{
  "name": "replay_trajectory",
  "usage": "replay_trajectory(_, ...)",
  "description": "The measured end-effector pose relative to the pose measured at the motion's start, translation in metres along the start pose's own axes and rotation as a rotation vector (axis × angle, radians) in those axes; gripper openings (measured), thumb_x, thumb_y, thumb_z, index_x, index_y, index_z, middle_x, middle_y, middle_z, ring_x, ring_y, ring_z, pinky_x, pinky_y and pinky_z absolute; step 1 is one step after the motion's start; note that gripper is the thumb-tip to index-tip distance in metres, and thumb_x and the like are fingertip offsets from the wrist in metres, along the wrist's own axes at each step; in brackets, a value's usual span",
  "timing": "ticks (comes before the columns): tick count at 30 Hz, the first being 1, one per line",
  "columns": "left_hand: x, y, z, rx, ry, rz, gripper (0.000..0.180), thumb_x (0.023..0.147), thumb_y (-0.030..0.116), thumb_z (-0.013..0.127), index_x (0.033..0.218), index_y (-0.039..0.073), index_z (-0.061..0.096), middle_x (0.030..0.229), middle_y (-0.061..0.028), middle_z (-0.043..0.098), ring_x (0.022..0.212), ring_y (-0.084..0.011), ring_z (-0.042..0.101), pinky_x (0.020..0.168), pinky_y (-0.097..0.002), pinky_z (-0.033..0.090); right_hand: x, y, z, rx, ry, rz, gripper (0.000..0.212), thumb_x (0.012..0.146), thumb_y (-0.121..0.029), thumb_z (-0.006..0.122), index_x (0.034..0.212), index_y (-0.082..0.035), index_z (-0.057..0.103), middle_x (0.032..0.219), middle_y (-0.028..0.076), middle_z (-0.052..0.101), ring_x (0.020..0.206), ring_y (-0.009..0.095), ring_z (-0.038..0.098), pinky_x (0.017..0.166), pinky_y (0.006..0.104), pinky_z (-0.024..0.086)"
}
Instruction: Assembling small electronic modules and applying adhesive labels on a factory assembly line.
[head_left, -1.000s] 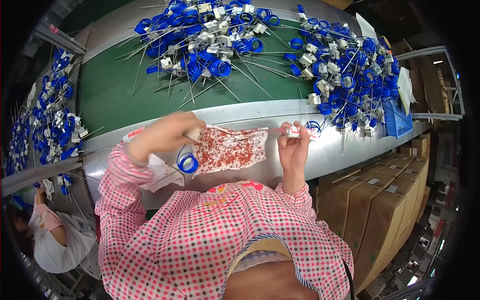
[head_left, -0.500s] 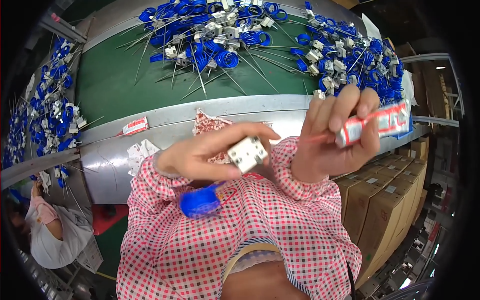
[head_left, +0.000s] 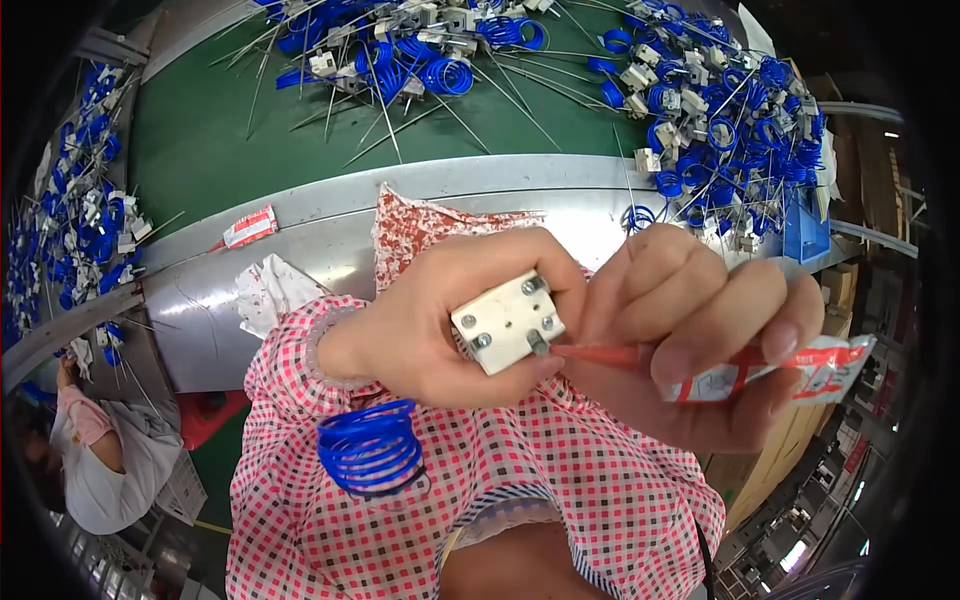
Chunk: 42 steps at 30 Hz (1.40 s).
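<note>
My left hand [head_left: 425, 315] is closed around a white block-shaped part [head_left: 507, 322] with several metal screws or terminals on its face. Below that hand hangs a coil of blue tubing [head_left: 370, 447], apparently joined to the block. A red-and-white squeeze tube [head_left: 745, 375] lies in the fingers of my right hand [head_left: 715, 330]. Its long red nozzle points left, and the tip is at a metal post on the block's lower right corner. Whether anything comes out of the nozzle is too small to tell.
Blue coils with white blocks and thin metal rods heap on the green surface [head_left: 200, 120], at the far right [head_left: 720, 120] and left. A second tube [head_left: 248, 227], a white cloth [head_left: 275, 295] and a red-stained cloth [head_left: 420, 228] lie on the metal edge. Another person [head_left: 110, 450] sits left.
The right hand has come left and down, bringing the nozzle to the block. My left hand has turned the block's face and wrapped more tightly around it. The blue coil has swung lower.
</note>
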<state>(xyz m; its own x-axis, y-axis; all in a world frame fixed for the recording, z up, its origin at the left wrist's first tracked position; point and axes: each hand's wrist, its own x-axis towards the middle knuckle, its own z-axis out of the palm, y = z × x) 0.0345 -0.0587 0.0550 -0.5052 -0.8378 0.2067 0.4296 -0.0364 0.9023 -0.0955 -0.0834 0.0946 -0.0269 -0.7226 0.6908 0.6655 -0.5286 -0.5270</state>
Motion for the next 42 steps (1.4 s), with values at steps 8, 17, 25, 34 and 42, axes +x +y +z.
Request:
replay_trajectory(8, 0.007, -0.007, 0.005, 0.126, 0.043, 0.225, 0.017, 0.067, -0.005, 0.058, 0.080, 0.000, 0.049, 0.071, -0.0085, 0.057, 0.054, -0.0127, 0.052, 0.048, -0.0227, 0.040, 0.010, -0.018, -0.009, -0.259, -0.204, 0.239, 0.033, 0.089, -0.033, 0.032, 0.094, -0.003, 0.046, 0.064, 0.005, 0.048, 0.036, 0.012, 0.031, 0.044, 0.0284, 0.035)
replay_trajectory(17, 0.013, -0.006, -0.002, 0.385, 0.038, 0.448, 0.025, 0.062, -0.004, 0.061, 0.086, -0.005, 0.053, 0.074, -0.0123, 0.059, 0.060, -0.0150, 0.057, 0.053, -0.0225, 0.043, 0.012, -0.017, -0.014, -0.265, -0.317, 0.288, 0.035, 0.088, -0.037, 0.033, 0.092, -0.004, 0.045, 0.062, 0.004, 0.047, 0.038, 0.012, 0.029, 0.044, 0.0284, 0.031)
replay_trajectory(25, 0.015, -0.006, -0.006, 0.395, -0.015, 0.392, 0.033, 0.061, 0.001, 0.068, 0.090, -0.007, 0.054, 0.078, -0.0123, 0.060, 0.064, -0.0134, 0.056, 0.056, -0.0232, 0.043, -0.002, 0.002, -0.012, -0.155, -0.102, 0.057, 0.033, 0.089, -0.037, 0.032, 0.089, -0.005, 0.043, 0.062, 0.006, 0.047, 0.039, 0.013, 0.031, 0.044, 0.0285, 0.030)
replay_trajectory(34, 0.016, -0.003, -0.011, 0.267, -0.006, 0.300, 0.028, 0.058, 0.005, 0.065, 0.084, 0.004, 0.053, 0.077, -0.0065, 0.058, 0.063, -0.0174, 0.056, 0.053, -0.0269, 0.042, 0.015, -0.011, -0.021, -0.219, -0.390, 0.319, 0.031, 0.089, -0.036, 0.034, 0.088, -0.006, 0.043, 0.062, 0.007, 0.048, 0.040, 0.014, 0.033, 0.043, 0.0280, 0.029)
replay_trajectory(42, 0.019, -0.007, -0.013, 0.108, -0.062, 0.160, 0.029, 0.056, 0.005, 0.061, 0.084, 0.007, 0.054, 0.073, -0.0039, 0.055, 0.060, -0.0209, 0.055, 0.051, -0.0285, 0.042, 0.005, -0.011, -0.013, -0.337, -0.196, 0.191, 0.030, 0.088, -0.038, 0.037, 0.086, -0.008, 0.043, 0.061, 0.005, 0.049, 0.039, 0.012, 0.031, 0.041, 0.0260, 0.025)
